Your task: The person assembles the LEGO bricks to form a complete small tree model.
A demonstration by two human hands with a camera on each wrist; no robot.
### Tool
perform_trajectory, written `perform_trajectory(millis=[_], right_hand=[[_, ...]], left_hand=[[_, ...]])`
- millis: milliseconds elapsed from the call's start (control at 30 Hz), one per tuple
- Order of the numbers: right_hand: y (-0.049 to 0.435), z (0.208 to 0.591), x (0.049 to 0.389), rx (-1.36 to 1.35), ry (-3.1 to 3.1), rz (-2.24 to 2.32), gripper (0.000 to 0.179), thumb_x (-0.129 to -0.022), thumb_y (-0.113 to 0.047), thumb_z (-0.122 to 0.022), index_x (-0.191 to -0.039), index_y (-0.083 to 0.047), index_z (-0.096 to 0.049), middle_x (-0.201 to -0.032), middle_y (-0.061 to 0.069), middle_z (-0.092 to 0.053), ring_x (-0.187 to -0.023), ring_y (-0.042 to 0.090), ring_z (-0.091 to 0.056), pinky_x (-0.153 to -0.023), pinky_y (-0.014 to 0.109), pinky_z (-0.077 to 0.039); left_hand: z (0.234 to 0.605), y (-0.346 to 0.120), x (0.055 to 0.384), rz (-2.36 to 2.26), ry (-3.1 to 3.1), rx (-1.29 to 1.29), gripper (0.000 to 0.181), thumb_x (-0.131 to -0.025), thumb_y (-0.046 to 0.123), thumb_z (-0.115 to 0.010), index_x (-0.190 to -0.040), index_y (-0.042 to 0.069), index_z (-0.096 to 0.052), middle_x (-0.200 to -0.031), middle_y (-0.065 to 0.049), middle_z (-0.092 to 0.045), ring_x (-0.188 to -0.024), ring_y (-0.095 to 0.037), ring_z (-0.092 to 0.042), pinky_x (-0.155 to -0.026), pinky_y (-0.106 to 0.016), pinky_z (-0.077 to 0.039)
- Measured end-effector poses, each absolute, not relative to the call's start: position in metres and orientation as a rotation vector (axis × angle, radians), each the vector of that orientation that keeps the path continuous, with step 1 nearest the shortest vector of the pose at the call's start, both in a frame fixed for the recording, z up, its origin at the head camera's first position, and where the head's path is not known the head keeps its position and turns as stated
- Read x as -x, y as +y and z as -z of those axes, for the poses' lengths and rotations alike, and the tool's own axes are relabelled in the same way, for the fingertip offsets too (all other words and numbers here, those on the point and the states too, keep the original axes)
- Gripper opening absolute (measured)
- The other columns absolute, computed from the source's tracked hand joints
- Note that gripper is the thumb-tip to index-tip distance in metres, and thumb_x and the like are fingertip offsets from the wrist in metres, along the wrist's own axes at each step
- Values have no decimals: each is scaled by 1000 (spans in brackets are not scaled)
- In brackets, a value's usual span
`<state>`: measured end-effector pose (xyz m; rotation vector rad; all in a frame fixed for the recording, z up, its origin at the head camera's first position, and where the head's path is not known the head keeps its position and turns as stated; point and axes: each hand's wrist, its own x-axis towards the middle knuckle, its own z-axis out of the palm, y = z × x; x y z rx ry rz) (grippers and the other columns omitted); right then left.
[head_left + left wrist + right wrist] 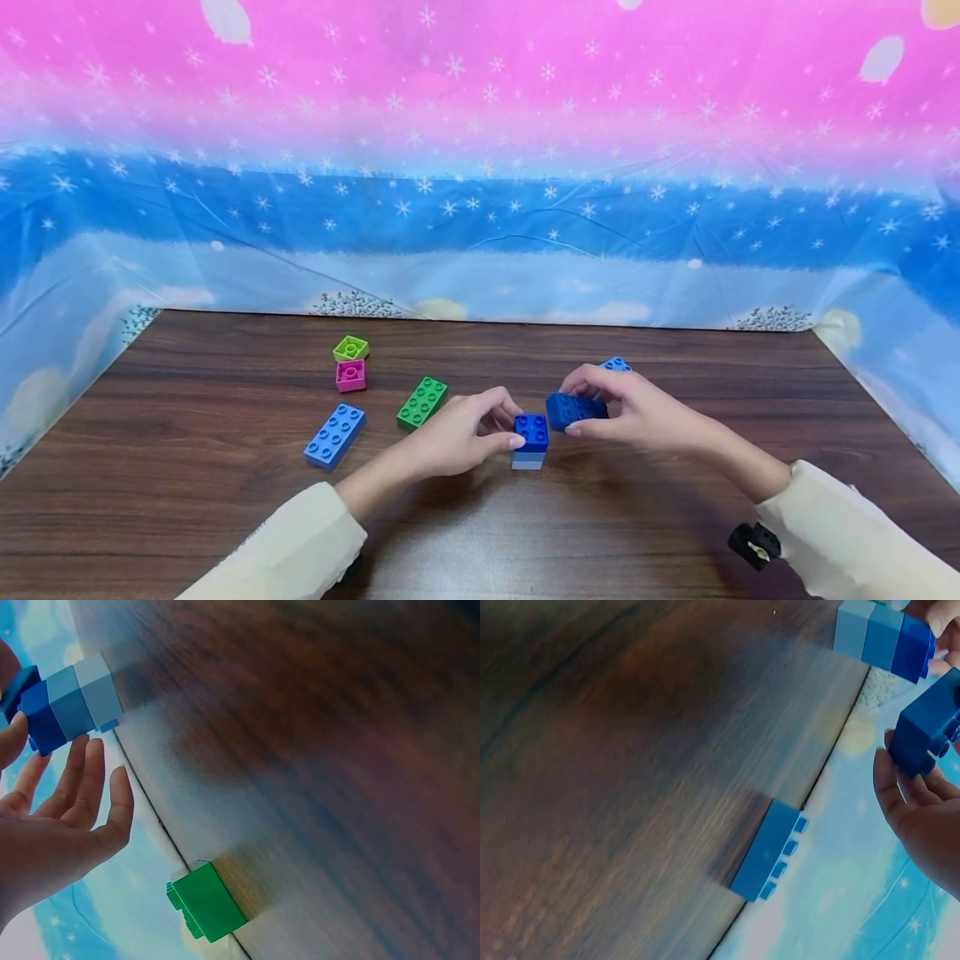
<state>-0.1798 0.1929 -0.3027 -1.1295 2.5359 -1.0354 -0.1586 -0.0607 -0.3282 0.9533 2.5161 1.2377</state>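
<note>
A small stack of square bricks (528, 461) stands upright on the table, its top a dark blue brick (532, 433) over paler blue ones (72, 705). My left hand (468, 433) pinches that dark blue top between thumb and fingertip, from the left side. Just right of the stack, my right hand (637, 408) holds a longer dark blue brick (924, 727), studs facing away from the table. The held brick is close to the stack's top; whether they touch I cannot tell. Part of it is hidden behind the right fingers.
A green brick (422, 403) and a blue brick (335, 437) lie left of the left hand. Farther back are a pink brick (351, 376) and a lime brick (351, 348). Another blue brick (766, 851) sits behind the right hand. A patterned cloth (480, 217) borders the table.
</note>
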Motion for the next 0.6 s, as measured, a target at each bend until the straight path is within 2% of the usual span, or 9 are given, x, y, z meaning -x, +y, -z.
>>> perform_trajectory(millis=[200,600], right_hand=[[186,306,174,1169,2564,997,30,-86,-30,-64,-112,-21,-54,-105,-6,-57,-93,13,-52,-75,31,-47],[176,307,170,1201,2564,1022,29,-88,-26,-62,-113,-14,-55,-108,-1,-57,-94,14,-53,-77,31,-46]], left_hand=[[328,-60,159,-1245,2510,-967,16,-90,15,-60,-102,6,-55,-95,-7,-64,-86,-17,-60,-74,-28,-48],[329,-61,159,-1248,2514,-976,16,-89,15,-60,-102,6,-55,-94,-7,-64,-85,-18,-60,-73,-27,-48]])
